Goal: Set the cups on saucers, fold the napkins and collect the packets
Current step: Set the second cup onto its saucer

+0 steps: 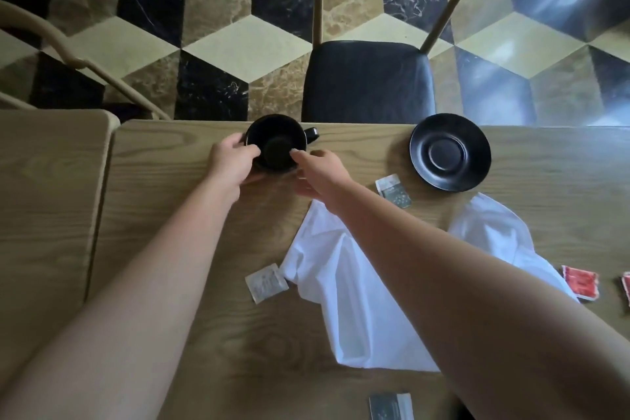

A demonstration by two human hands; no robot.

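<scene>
A black cup (275, 140) stands at the far edge of the wooden table (170, 249), handle pointing right. My left hand (231, 160) grips its left wall. My right hand (320, 174) touches its right side near the base with fingers curled. An empty black saucer (450, 152) lies to the right. A crumpled white napkin (354, 300) spreads under my right forearm. A grey packet (392, 189) lies by the saucer, a white packet (266, 282) left of the napkin, a grey packet (390, 406) at the near edge, and red packets (581, 281) at the right.
A chair with a black seat (368, 82) stands just beyond the table behind the cup. A second table (44, 198) abuts on the left, with another chair's curved back (61, 48) beyond it. Checkered floor lies past the far edge.
</scene>
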